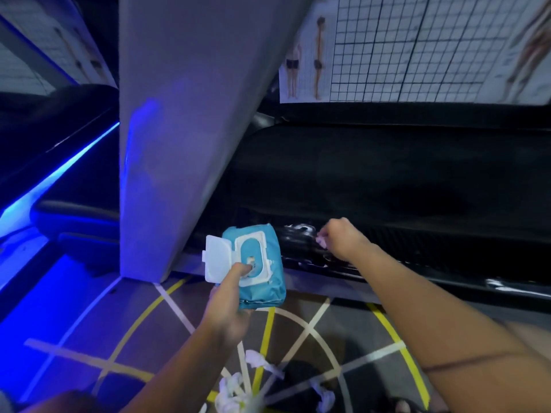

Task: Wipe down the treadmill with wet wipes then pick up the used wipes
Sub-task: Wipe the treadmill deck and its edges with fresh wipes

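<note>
Three used wipes (256, 363) lie crumpled on the floor (89, 308), back toward the person from both hands. Left hand (226, 299) grips one open pack (256, 263), thumb at its slot. Right hand (343, 238), nearer the treadmill (387, 180), pinches one wipe (321, 242) against its near edge, which runs left to right ahead.
</note>
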The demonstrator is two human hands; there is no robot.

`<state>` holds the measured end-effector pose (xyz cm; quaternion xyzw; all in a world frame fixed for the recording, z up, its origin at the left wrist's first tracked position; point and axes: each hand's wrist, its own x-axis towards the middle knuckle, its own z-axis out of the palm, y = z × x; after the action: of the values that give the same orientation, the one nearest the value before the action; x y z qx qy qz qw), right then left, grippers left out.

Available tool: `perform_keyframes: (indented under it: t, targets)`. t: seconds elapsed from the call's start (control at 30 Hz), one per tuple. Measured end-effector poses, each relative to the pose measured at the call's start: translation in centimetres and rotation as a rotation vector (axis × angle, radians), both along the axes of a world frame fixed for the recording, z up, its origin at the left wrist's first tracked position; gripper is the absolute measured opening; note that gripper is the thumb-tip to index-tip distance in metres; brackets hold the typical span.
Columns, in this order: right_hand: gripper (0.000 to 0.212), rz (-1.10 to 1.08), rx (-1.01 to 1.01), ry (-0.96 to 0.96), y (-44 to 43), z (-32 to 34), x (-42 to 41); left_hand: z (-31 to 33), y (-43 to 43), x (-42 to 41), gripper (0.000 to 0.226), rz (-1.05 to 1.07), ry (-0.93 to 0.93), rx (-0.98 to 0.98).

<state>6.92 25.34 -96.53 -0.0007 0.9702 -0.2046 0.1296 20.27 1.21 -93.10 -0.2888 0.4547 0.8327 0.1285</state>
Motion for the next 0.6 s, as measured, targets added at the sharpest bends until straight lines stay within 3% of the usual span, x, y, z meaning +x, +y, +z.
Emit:
perform_keyframes:
  t: [0.1, 0.23, 0.47, 0.6]
  targets:
    - [0.019, -0.092, -0.099, 0.078, -2.0, 1.4, -1.4, 0.0, -0.4, 0.3, 0.036, 0.007, -0.035, -0.033]
    - [0.023, -0.062, -0.215, 0.171, -7.2, 0.7, -1.9, -0.8, -1.8, 0.8, 0.031, 0.026, -0.098, -0.076]
    - [0.026, 0.099, -0.126, 0.107, -12.4, -2.6, -3.5, -1.5, -4.6, 1.9, 0.03, 0.058, -0.065, -0.113]
    - [0.032, 0.154, 0.025, 0.085, -11.2, -2.1, -3.6, -1.7, -5.5, 1.6, 0.045, 0.084, -0.068, -0.142]
